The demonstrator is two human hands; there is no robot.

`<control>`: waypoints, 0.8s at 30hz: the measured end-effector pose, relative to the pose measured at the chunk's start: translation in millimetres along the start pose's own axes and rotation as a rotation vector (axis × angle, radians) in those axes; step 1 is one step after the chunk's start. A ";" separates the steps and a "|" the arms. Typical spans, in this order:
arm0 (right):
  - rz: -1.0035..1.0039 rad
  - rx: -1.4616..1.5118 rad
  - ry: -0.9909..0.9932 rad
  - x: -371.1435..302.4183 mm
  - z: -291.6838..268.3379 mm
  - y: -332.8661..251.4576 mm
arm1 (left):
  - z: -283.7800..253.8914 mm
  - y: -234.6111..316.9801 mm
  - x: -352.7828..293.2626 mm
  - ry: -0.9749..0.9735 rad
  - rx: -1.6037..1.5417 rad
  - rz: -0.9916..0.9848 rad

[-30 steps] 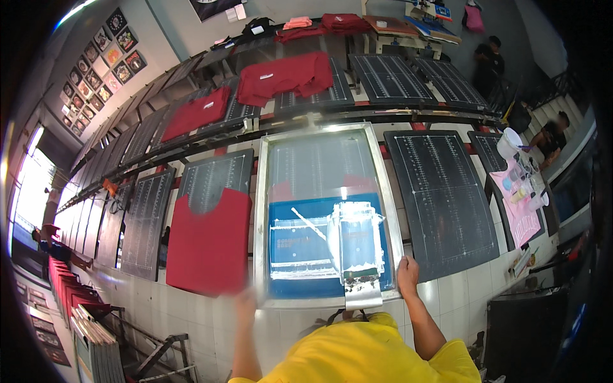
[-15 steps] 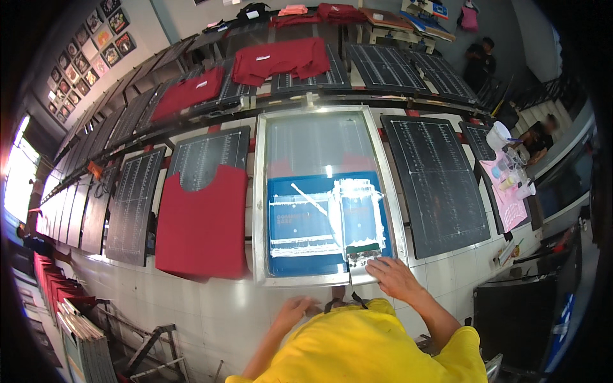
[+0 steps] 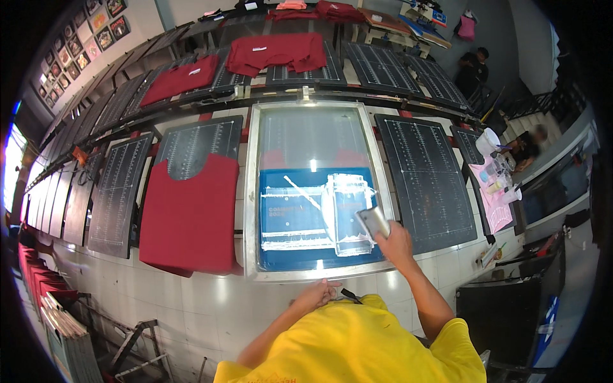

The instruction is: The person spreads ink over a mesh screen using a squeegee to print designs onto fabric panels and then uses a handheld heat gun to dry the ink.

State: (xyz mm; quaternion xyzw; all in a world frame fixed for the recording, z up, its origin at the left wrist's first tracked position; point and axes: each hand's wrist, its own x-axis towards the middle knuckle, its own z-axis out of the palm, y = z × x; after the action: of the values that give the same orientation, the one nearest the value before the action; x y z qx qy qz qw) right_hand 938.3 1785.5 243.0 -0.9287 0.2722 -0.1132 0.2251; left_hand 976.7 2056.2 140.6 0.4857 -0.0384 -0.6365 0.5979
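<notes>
My right hand (image 3: 397,246) grips a silver squeegee (image 3: 373,222), raised over the right part of a screen printing frame. That frame's metal rim (image 3: 250,191) surrounds a mesh with a blue stencil area (image 3: 290,223). White ink (image 3: 350,220) is smeared across the blue, thickest in an upright band right of the middle. Part of a dark red T-shirt shows faintly through the upper mesh. Below the near rim, my left hand (image 3: 319,294) holds nothing, its fingers loosely bent and partly apart.
A dark red T-shirt (image 3: 189,217) lies on the board to the left. A black board (image 3: 426,185) stands to the right, then cups on a pink cloth (image 3: 493,198). More red shirts (image 3: 276,53) lie on the far row. Another person (image 3: 472,71) stands far right.
My right hand has lifted the squeegee from the screen's near edge, moving it up and away from me and tilting it. My left hand has shifted closer to the near rim.
</notes>
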 end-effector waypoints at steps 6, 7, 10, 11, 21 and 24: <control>0.220 -0.150 0.115 46.0 -0.9 -9.5 | 3.9 4.8 -6.3 0.008 0.002 0.054; 0.238 -0.175 0.111 48.6 2.3 -12.3 | 2.9 4.5 -6.5 0.001 0.007 0.065; 0.258 -0.249 0.093 49.0 11.7 -23.4 | 0.5 4.8 -5.7 -0.013 0.032 0.099; 0.264 -0.272 0.085 45.9 15.7 -26.2 | -0.1 4.4 -6.3 -0.015 0.053 0.105; 0.336 -0.223 0.016 29.6 25.5 -10.9 | -2.9 5.4 -5.3 -0.017 0.101 0.132; 0.366 0.113 0.005 33.4 26.6 43.4 | -3.6 0.6 1.2 -0.037 0.063 0.130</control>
State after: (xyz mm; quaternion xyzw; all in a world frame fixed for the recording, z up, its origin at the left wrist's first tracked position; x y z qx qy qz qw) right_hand 954.9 1743.8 201.9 -0.8493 0.4303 -0.0878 0.2930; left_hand 979.8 2057.0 138.4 0.4891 -0.1010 -0.6034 0.6217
